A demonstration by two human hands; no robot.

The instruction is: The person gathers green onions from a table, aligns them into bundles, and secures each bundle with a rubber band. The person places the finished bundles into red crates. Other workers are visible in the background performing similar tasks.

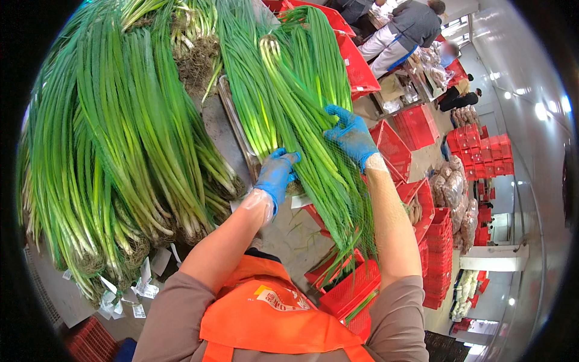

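A loose bunch of long green onions point(312, 117) lies slantwise before me, its pale ends at the top and leaf tips hanging towards me. My right hand point(350, 133), in a blue glove, grips the right side of its leaves. Fine green mesh netting point(362, 194) covers part of the bunch and reaches over my right forearm. Lower left, my left hand point(276, 174), also blue-gloved, is closed at the pale root end of another green onion bunch point(258, 117); its fingers are partly hidden. A metal tray rim point(237, 117) runs beside that bunch.
Netted green onions with roots and tags point(122, 135) fill the metal table's left side. Red plastic crates point(348, 289) stand below the leaf tips, with more stacked crates point(436, 258) at right. Other people point(402, 31) work at the upper right near bagged goods point(452, 185).
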